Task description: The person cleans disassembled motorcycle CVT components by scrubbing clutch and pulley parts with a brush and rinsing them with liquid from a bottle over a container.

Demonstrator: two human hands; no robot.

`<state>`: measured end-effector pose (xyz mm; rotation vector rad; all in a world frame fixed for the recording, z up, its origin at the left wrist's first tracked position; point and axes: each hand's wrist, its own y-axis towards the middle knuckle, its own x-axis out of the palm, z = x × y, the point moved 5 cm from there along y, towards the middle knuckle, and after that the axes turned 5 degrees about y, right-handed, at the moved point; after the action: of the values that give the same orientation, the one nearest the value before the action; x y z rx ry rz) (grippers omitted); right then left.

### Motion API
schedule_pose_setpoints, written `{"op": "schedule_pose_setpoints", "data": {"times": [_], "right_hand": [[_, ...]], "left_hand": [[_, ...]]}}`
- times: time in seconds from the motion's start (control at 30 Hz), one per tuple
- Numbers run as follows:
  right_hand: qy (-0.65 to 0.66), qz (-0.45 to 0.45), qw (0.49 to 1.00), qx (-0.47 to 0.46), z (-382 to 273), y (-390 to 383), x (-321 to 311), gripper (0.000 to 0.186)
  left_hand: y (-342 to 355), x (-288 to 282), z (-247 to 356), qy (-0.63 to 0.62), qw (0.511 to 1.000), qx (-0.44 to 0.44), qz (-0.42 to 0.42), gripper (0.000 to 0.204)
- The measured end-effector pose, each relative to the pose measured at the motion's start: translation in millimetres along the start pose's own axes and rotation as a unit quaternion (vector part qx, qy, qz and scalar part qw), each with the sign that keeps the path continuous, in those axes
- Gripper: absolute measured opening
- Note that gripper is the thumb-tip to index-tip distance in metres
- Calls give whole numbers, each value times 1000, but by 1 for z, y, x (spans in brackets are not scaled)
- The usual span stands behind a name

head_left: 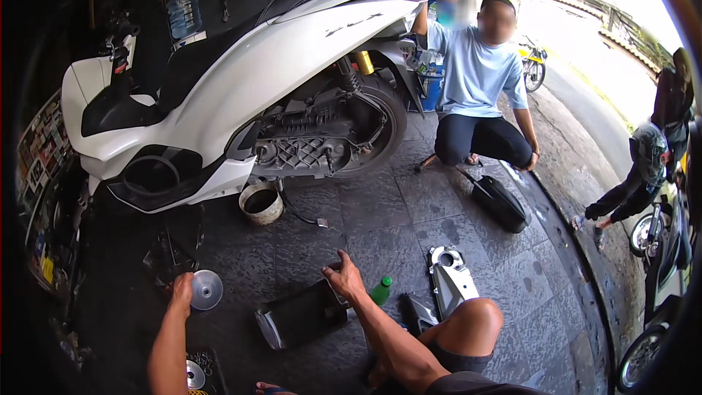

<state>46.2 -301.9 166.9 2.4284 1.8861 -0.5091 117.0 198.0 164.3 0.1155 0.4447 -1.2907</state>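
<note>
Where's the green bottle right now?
In the head view the green bottle stands on the dark tiled floor just right of the right hand, between the black panel under that hand and the silver engine cover.

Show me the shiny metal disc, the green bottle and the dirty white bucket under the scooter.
metal disc (pixel 207 290), head view, centre of its cone-shaped face.
green bottle (pixel 381 291), head view, middle of its body.
white bucket (pixel 271 211), head view, right outer wall.
</note>
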Motion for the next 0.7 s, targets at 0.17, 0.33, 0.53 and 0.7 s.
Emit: {"op": "schedule_pose_setpoints", "data": {"times": [0.17, 0.33, 0.53, 0.7], "right_hand": [[-50, -37, 998, -4, 32, 10, 37, 79], [54, -55, 995, -67, 87, 45, 34, 64], [57, -97, 992, 50, 51, 31, 15, 59], [0, -129, 988, 79, 61, 17, 46, 58]], "left_hand": [[-26, -50, -28, 82, 995, -49, -15, 50], [-52, -51, 36, 159, 986, -2, 42, 53], [-54, -93, 4, -43, 997, -53, 35, 49], [-117, -156, -77, -131, 979, -122, 99, 50]]}}
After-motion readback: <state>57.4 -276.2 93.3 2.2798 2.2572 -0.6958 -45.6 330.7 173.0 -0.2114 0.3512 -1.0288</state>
